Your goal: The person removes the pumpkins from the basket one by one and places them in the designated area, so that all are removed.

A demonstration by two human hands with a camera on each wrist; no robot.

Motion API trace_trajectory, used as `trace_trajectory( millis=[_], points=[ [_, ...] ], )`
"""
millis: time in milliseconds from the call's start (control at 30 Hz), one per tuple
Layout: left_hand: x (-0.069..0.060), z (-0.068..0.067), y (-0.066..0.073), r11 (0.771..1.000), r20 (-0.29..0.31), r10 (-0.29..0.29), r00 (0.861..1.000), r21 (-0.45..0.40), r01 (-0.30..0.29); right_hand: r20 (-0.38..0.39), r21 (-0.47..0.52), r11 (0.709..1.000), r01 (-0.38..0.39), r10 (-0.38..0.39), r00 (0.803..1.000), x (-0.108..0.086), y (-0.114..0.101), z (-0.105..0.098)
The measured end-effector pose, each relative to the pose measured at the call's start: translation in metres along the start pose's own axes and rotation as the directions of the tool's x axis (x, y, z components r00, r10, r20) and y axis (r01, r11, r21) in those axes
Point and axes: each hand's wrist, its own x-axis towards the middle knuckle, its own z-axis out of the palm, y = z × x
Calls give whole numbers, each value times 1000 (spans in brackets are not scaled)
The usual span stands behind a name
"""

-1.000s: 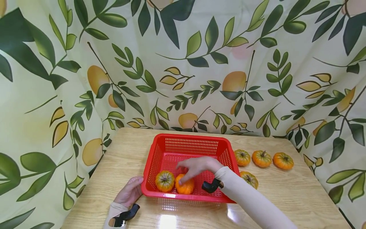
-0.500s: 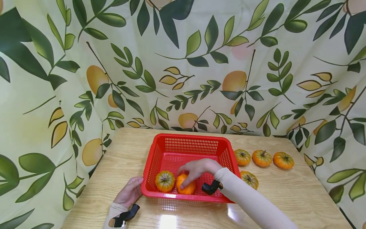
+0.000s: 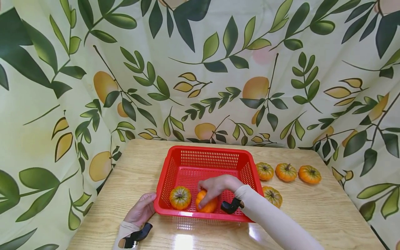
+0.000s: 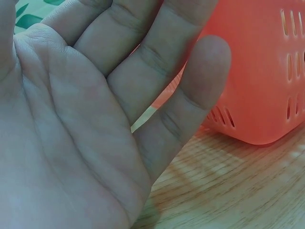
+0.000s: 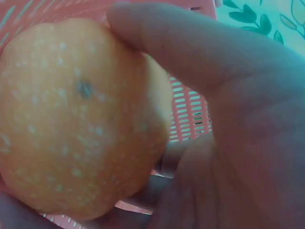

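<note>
Inside the red basket (image 3: 215, 216) my right hand (image 3: 216, 185) grips an orange pumpkin (image 3: 210, 205), thumb on one side and fingers curled round the other. The right wrist view shows that pumpkin (image 5: 81, 119) up close, its underside facing the camera, between thumb and fingers of the hand (image 5: 248, 129). Left of it in the basket sits a green-striped pumpkin (image 3: 180, 198). My left hand (image 3: 141, 210) touches the basket's left wall; in the left wrist view that hand (image 4: 90, 119) has its fingers extended against the basket (image 4: 257, 95).
Right of the basket, several small pumpkins lie on the wooden table (image 3: 325, 211): three in a back row, such as the rightmost pumpkin (image 3: 309, 174), and one nearer pumpkin (image 3: 272, 196) partly behind the right sleeve. A leaf-patterned cloth (image 3: 218, 104) hangs behind.
My right hand has moved slightly right inside the basket, and the orange pumpkin has shifted right with it, away from the striped one. The left hand has stayed at the basket's side.
</note>
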Motion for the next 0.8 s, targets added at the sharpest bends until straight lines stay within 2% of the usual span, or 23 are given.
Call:
trace_trajectory(
  millis=[200,367,500,800],
  points=[
    [1,0,0,1000,8,8,1000,-13,-7,22,72,997,21,-22,1000,-5,2,0],
    [1,0,0,1000,10,10,1000,-8,-10,-22,73,996,59,-57,998,-9,3,-2],
    [1,0,0,1000,6,6,1000,-3,-6,-55,121,990,72,-66,996,-11,6,-4],
    [0,-1,1,1000,-3,-5,1000,-13,5,-85,168,970,174,-161,983,-17,12,-8]
  ],
)
